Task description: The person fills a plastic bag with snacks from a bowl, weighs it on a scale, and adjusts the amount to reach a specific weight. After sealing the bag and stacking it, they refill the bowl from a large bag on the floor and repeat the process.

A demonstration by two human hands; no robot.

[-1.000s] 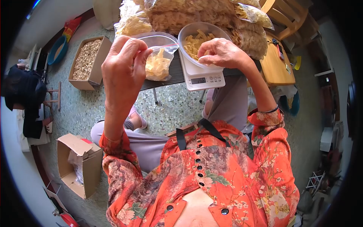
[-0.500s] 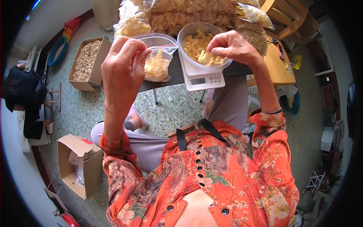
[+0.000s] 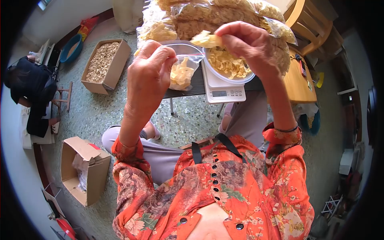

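Observation:
My left hand [image 3: 150, 74] pinches the edge of a clear zip bag [image 3: 185, 75], which stands open with pale yellow dried flakes inside. Between the fingertips of my right hand [image 3: 250, 46] is a clump of dried flakes [image 3: 206, 40], lifted over the left rim of a round plastic bowl [image 3: 238, 81]. More of the same flakes [image 3: 228, 64] lie in the bowl. Under it is a white kitchen scale [image 3: 226, 95]; its display is too small to read. Part of the bag is hidden behind my left hand.
Large clear bags of dried flakes [image 3: 216, 22] are heaped behind the bowl on the dark table. Left on the floor are a carton of brownish pieces [image 3: 116, 72] and an open cardboard box [image 3: 98, 178]. Another person [image 3: 32, 84] sits at far left. A wooden chair [image 3: 316, 34] stands right.
My right hand has risen from the bowl and moved slightly left, lifting a clump of flakes toward the bag. My left hand keeps its grip on the bag. The view has shifted a little.

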